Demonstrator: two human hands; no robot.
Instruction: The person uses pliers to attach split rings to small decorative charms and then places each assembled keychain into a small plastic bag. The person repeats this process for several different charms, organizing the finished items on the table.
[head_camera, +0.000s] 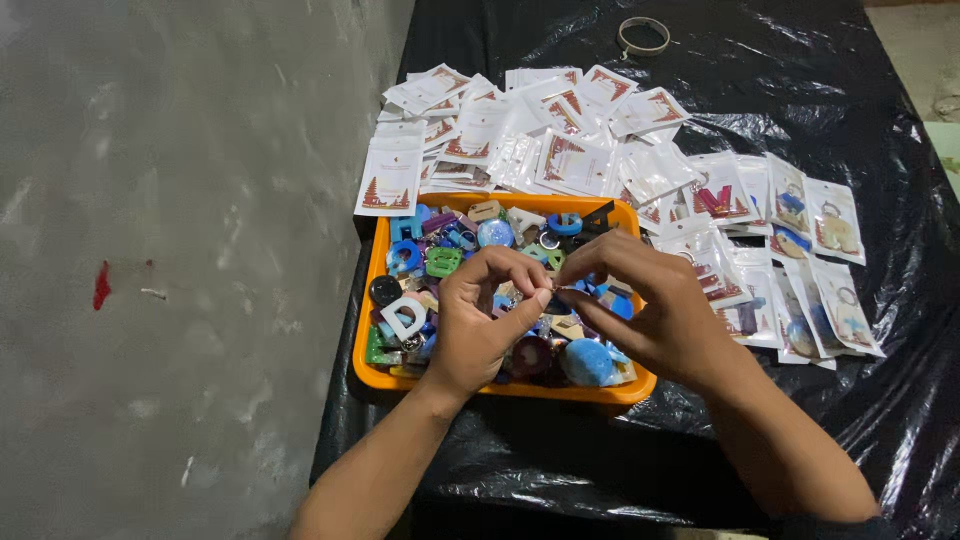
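Note:
Both hands meet above an orange tray (372, 300) filled with several colourful letter-shaped and round keychain pieces (440, 262). My left hand (480, 325) and my right hand (645, 310) pinch one small metal keychain piece (553, 291) between their fingertips, just over the tray's middle. The piece is too small to make out in detail. A white letter piece (403, 318) lies in the tray left of my left hand, and a blue round piece (588, 362) lies under my right hand.
Several small white packets (540, 135) are spread behind the tray, and several filled clear packets (800, 260) lie to its right, all on black plastic sheeting (560, 450). A tape ring (643, 36) sits at the back. Grey concrete floor (170, 270) lies to the left.

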